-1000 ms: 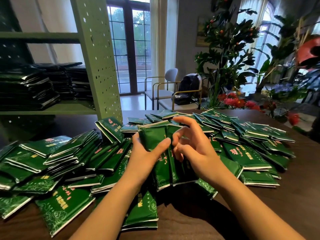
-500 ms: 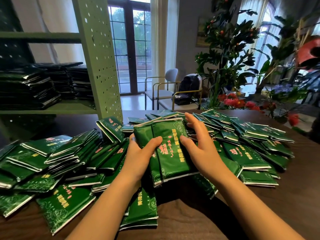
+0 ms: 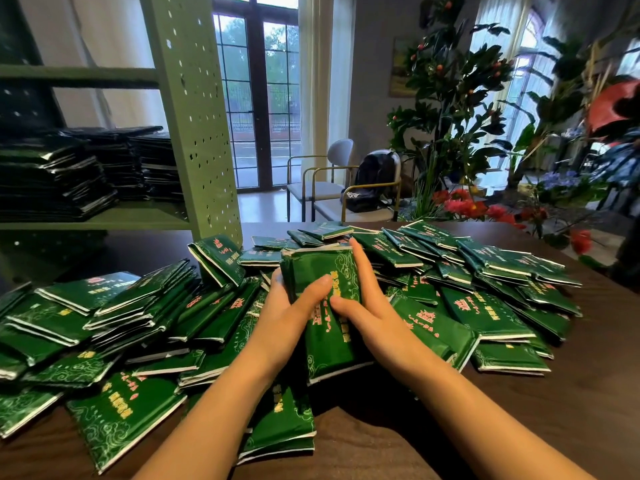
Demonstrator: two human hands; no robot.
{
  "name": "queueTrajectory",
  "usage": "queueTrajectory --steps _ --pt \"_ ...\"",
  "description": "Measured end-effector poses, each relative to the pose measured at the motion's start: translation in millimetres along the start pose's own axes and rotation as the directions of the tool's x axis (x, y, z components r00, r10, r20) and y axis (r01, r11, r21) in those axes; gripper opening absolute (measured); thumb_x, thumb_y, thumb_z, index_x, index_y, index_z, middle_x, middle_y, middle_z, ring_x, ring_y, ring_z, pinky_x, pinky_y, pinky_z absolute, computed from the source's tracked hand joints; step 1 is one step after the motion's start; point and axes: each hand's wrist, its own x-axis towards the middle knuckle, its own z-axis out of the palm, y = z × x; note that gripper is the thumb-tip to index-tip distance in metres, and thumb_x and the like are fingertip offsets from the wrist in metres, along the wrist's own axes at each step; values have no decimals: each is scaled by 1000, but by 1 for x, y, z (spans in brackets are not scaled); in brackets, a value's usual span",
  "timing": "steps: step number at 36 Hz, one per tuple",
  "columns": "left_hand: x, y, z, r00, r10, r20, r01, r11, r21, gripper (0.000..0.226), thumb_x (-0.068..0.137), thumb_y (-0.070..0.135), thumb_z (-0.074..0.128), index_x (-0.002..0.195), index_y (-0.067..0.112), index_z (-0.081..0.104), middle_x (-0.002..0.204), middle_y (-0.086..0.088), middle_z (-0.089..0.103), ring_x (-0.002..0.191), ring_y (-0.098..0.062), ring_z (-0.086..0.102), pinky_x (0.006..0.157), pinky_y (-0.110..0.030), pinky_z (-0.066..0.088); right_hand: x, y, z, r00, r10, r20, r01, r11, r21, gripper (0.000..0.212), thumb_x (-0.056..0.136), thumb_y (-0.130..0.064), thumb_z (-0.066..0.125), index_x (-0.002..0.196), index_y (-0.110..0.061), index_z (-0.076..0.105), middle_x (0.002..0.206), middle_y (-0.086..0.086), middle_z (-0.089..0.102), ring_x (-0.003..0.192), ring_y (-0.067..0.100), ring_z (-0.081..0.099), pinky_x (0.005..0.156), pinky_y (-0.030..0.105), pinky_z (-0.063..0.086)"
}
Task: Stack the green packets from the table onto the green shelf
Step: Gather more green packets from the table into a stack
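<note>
Several green packets (image 3: 485,306) with pink and yellow print lie in a loose heap across the dark wooden table (image 3: 588,393). Above the heap's middle, both hands hold a small stack of green packets (image 3: 329,344), tilted towards me. My left hand (image 3: 291,306) grips its left edge, thumb across the top packet. My right hand (image 3: 367,306) grips the right edge, thumb on the face and fingers along the far side. The green shelf (image 3: 138,216) stands at the back left, with stacks of dark packets (image 3: 55,181) on it.
The shelf's perforated green upright (image 3: 197,133) rises just behind the heap. Beyond the table stand two chairs (image 3: 332,188), one with a dark backpack (image 3: 374,181). Tall plants (image 3: 450,109) and red flowers (image 3: 460,206) crowd the right side.
The hands gathered upright packets into one flat stack. They now hold it more squarely from both sides, thumbs nearly meeting on the top packet, a little further right than before.
</note>
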Motion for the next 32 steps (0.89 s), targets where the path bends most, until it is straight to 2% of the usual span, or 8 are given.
queueTrajectory --steps 4,8,11,15,19,22,29,32 --pt "1 -1 -4 999 -5 41 3 999 40 77 58 42 79 125 15 53 111 -5 72 99 -19 71 80 -34 59 2 3 2 1000 -18 17 18 1000 -17 75 95 -24 51 142 -51 -2 157 -22 2 142 -8 10 117 23 16" --pt "3 -2 -7 998 -48 40 45 997 55 83 56 38 83 128 15 48 112 -7 71 98 -22 71 80 -38 59 9 2 -4 998 38 56 -45 992 122 66 91 -37 46 144 -53 10 154 -22 17 134 -2 34 111 28 33" --pt "3 0 -9 997 -77 15 76 997 30 89 48 43 81 127 15 50 111 -10 71 95 -27 72 77 -42 60 12 2 -15 995 16 96 -24 996 81 61 87 -57 44 144 -49 25 154 -19 26 138 4 33 115 39 29" --pt "2 3 -5 991 -132 -31 130 990 -55 73 55 24 87 120 16 54 104 -12 72 79 -24 74 62 -36 59 11 -6 -35 999 -47 -14 40 951 -308 45 99 -31 41 144 -32 36 141 -15 46 123 1 48 105 29 41" --pt "3 6 -7 975 -173 -138 144 970 -197 78 54 24 83 125 15 52 101 -13 71 69 -20 73 57 -33 58 12 -5 -65 997 31 -72 -76 596 -800 35 96 -29 48 131 -27 50 109 -7 59 97 10 53 86 32 46" --pt "6 6 -11 962 -168 -214 107 956 -272 57 75 17 75 128 10 53 89 -8 73 66 -18 71 54 -30 57 9 -5 -79 975 197 -105 -190 483 -855 41 90 -42 55 126 -22 51 104 -3 58 94 16 55 85 36 48" --pt "12 1 -14 942 -160 -295 70 954 -292 50 81 18 71 127 13 53 94 -7 71 67 -15 71 59 -31 56 7 -2 -73 916 401 -28 -232 470 -851 76 79 -44 71 141 -22 35 129 4 53 112 19 52 93 32 45" --pt "12 1 -13 941 -156 -299 69 957 -282 50 81 17 71 127 12 53 95 -8 71 69 -16 71 60 -31 56 4 -5 -68 903 430 -15 -232 457 -859 76 79 -40 73 142 -26 31 134 3 51 112 18 50 72 22 40"
